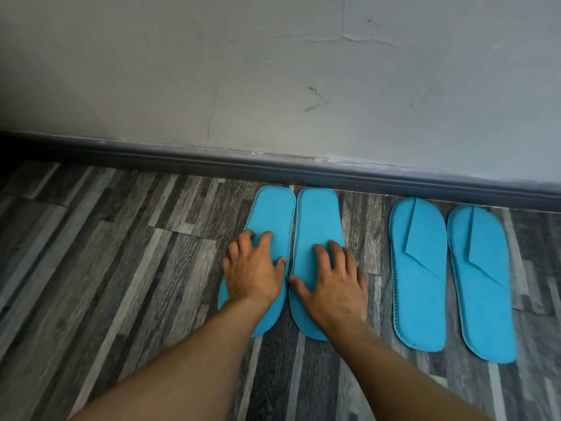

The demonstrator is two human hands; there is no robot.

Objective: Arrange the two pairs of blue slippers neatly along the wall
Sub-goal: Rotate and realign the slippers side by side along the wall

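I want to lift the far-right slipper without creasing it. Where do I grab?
Pinch the far-right slipper at its near heel end, coming in from your side. It lies flat, toe toward the baseboard, and the folded strap flap covers the toe half, so the heel edge is the bare, open part.

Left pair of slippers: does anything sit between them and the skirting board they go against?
Nothing visible does. The left pair lies under the left hand and right hand, toes close to the skirting board, only bare floor between. The right pair lies apart.
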